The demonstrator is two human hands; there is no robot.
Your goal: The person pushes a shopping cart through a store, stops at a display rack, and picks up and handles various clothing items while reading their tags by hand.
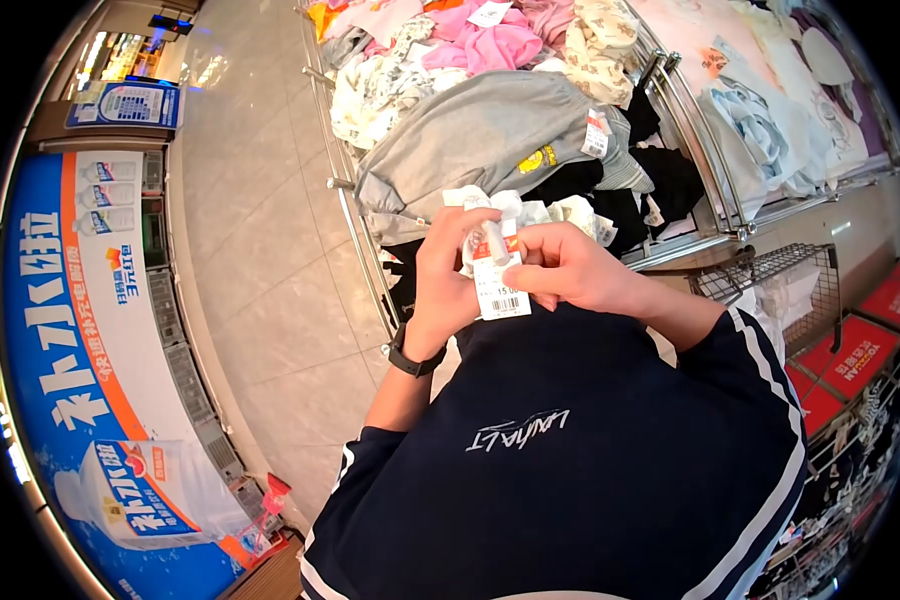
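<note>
My left hand [446, 272], with a dark band on its wrist, curls around a small whitish bundle [482, 200] that seems wrapped in clear plastic. What the bundle is, I cannot make out. From the other side my right hand [578, 270] pinches a white and red price tag [501, 290] at its right edge. The tag hangs over the front of the bundle, with a barcode near its bottom. Both hands are close together in front of my dark shirt. Just beyond them lies a grey garment [470, 130] with a tag of its own.
A metal-railed display table [315, 75] holds heaped pink and patterned clothes [480, 40] and black pieces [670, 180]. Pale garments [760, 120] lie in the section at right, above a wire basket [790, 290]. A blue and white drink advertisement [100, 330] stands left across the tiled floor [260, 200].
</note>
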